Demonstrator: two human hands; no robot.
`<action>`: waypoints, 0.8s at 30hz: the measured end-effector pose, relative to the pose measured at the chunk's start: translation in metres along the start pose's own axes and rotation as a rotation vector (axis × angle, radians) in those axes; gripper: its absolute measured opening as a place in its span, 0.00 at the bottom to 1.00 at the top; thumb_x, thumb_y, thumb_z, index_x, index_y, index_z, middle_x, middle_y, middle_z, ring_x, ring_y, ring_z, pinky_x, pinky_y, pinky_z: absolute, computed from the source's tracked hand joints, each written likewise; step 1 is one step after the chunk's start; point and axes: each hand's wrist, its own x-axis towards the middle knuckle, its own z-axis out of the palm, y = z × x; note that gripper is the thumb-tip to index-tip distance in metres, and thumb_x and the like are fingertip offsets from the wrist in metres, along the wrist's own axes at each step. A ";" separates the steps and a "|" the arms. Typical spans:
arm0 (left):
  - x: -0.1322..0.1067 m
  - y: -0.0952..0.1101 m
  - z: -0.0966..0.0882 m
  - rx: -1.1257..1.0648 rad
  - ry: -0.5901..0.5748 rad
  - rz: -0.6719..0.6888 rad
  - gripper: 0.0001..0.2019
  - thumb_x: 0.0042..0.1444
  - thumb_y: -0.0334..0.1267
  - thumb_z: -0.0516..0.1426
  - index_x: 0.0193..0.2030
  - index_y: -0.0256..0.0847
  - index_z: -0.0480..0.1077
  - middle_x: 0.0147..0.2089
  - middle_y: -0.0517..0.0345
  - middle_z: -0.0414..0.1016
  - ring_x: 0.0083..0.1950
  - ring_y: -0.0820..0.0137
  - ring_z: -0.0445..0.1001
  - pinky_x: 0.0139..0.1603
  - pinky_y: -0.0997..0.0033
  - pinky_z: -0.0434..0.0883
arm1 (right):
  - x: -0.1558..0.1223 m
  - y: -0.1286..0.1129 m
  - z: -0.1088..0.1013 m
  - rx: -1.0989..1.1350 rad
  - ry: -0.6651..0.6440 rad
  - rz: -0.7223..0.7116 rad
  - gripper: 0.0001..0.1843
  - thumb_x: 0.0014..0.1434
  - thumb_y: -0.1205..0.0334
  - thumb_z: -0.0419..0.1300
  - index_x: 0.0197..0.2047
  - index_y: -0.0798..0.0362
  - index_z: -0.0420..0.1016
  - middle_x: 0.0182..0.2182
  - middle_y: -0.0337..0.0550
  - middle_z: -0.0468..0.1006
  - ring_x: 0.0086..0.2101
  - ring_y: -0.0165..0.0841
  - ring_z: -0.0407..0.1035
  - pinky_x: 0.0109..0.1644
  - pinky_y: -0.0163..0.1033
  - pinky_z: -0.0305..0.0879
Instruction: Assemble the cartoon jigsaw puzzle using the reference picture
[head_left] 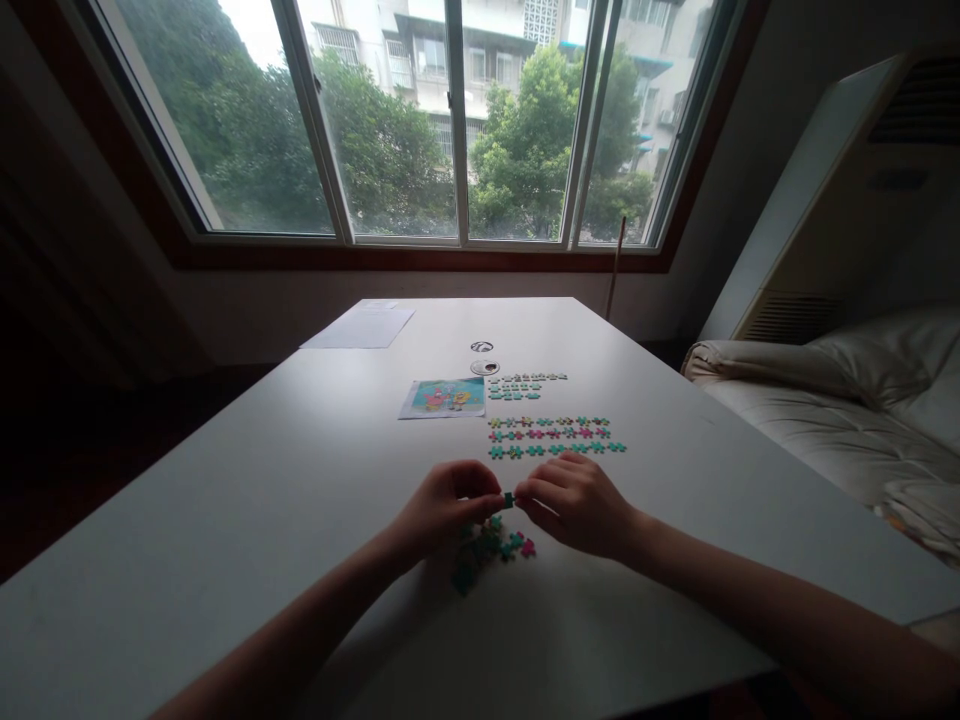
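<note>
Left hand (436, 504) and right hand (583, 503) pinch one green piece (508, 500); the pile (489, 544) is half-hidden.

Pile (491, 545): lower centre, partly behind left hand (442, 505)
Sofa (802, 410): cut off, right edge
Discs (478, 369): mid-frame, prints too small

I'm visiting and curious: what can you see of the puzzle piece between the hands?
The puzzle piece is small, roughly square and dark green, with what looks like a knob on its right side. Its material can't be told, nor any printed detail. The left hand and right hand pinch it from either side with their fingertips, above the white table, just beyond a loose heap of pieces.
</note>
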 end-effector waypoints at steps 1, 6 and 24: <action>0.000 0.001 0.000 -0.005 -0.004 0.003 0.10 0.44 0.39 0.62 0.28 0.34 0.69 0.24 0.63 0.68 0.25 0.76 0.65 0.27 0.76 0.64 | 0.000 0.000 -0.001 -0.001 0.005 -0.007 0.09 0.59 0.65 0.52 0.31 0.53 0.72 0.24 0.38 0.75 0.25 0.26 0.65 0.32 0.35 0.52; -0.001 0.007 -0.011 0.083 0.041 0.073 0.12 0.46 0.41 0.61 0.34 0.36 0.68 0.29 0.60 0.70 0.28 0.75 0.67 0.27 0.76 0.66 | 0.001 0.007 -0.005 -0.009 0.070 -0.016 0.08 0.59 0.65 0.53 0.31 0.53 0.72 0.25 0.37 0.76 0.25 0.26 0.65 0.32 0.35 0.53; -0.013 0.012 -0.055 0.783 -0.327 0.185 0.10 0.54 0.36 0.54 0.42 0.43 0.72 0.38 0.56 0.72 0.32 0.72 0.70 0.31 0.76 0.67 | -0.009 0.055 -0.021 -0.139 0.141 0.191 0.09 0.59 0.61 0.53 0.33 0.53 0.73 0.30 0.41 0.78 0.28 0.28 0.69 0.36 0.35 0.57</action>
